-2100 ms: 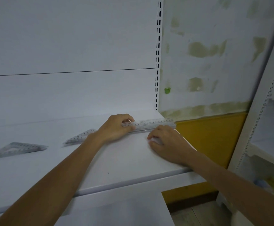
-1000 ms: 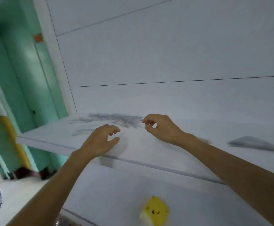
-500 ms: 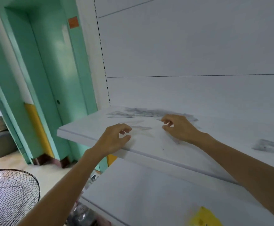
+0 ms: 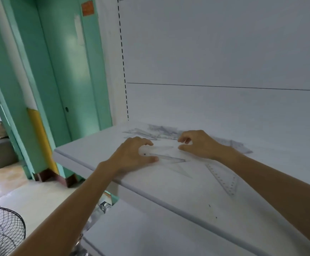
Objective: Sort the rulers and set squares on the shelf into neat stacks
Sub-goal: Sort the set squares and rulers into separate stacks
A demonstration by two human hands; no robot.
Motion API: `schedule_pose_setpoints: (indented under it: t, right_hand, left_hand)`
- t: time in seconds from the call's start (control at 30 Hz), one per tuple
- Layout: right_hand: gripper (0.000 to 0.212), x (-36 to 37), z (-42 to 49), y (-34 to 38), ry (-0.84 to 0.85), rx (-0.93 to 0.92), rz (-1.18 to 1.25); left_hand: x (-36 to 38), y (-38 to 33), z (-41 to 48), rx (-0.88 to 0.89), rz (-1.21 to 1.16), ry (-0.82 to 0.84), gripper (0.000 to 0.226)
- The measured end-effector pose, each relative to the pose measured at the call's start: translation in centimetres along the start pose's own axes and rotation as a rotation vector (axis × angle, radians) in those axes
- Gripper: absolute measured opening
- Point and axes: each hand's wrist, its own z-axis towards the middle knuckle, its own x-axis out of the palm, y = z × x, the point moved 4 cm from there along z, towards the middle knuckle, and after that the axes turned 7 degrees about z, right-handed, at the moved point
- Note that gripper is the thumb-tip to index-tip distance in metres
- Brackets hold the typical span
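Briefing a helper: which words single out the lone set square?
On the white shelf, look nearer the front edge than the right hand. The lone set square lies flat there; a second set square is in the left hand, the rest piled behind.

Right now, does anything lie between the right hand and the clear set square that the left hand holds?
Nothing visible does. The left hand grips one end of the clear set square on the shelf; the right hand is just by its other end. A second set square lies nearer the front, off to the right.
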Motion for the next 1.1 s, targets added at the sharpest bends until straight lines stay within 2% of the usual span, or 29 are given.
schedule_pose_setpoints:
  t: [0.1, 0.23, 0.37, 0.5, 0.7, 0.8, 0.9, 1.0, 1.1]
  right_hand:
    - [0.027, 1.3, 1.5, 0.5, 0.041, -0.019, 0.021]
    - [0.023, 3.1, 3.0, 1.8, 0.126, -0.020, 0.096]
    - [0.024, 4.3, 4.0, 2.7, 0.089, -0.028, 0.041]
    - [0.020, 4.7, 3.9, 3.9, 0.082, -0.005, -0.002]
    - [0.020, 6.7, 3.3, 7.5, 0.084, -0.035, -0.075]
    - [0.022, 7.6, 2.2, 9.3, 0.027, -0.068, -0.085]
    - [0.022, 8.0, 1.1, 10.7, -0.029, -0.076, -0.086]
    - [0.023, 8.4, 0.1, 12.4, -0.055, -0.082, -0.110]
    - [0.025, 9.4, -0.9, 13.9, -0.086, -0.121, -0.228]
  left_hand:
    - [0.5, 0.6, 0.2, 0.011, 0.022, 0.026, 0.055]
    - [0.8, 0.4, -0.1, 0.111, 0.063, 0.028, 0.042]
    - [-0.3, 1.3, -1.5, 0.170, 0.093, -0.021, 0.032]
    - [-1.9, 2.9, -2.9, 0.232, 0.081, 0.025, 0.029]
    - [-4.1, 7.1, -5.2, 0.049, 0.154, 0.084, 0.030]
    - [-4.5, 8.4, -6.9, 0.010, 0.296, 0.087, 0.057]
    - [-5.1, 9.1, -8.5, 0.003, 0.353, 0.189, 0.082]
    - [-5.4, 9.2, -9.8, 0.101, 0.459, 0.241, 0.066]
    - [-6.0, 8.9, -10.5, 0.148, 0.562, 0.077, 0.046]
